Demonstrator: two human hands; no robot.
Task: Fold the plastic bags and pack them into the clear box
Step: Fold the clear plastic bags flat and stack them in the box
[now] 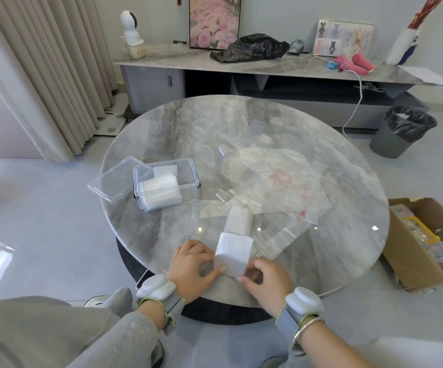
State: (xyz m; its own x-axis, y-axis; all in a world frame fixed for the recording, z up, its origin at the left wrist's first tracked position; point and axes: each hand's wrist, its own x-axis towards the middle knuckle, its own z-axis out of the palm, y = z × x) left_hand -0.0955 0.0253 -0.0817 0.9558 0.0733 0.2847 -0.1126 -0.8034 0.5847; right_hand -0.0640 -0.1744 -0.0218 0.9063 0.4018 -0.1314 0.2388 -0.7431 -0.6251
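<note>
— What have you got hold of?

— A folded bag (232, 254), white, at the near edge of the bench (162, 123). My left hand (192, 266) pinches its near left side and my right hand (267, 277) pinches its near right corner, fingers curled.

— And the clear box (166, 185)?

— On the far left, open, with its lid (114, 183) just left of it. A white stack (160, 191) lies inside; I can't count the pieces. The loose bags (268, 176) on the right are see-through, with edges too faint to trace.
</note>
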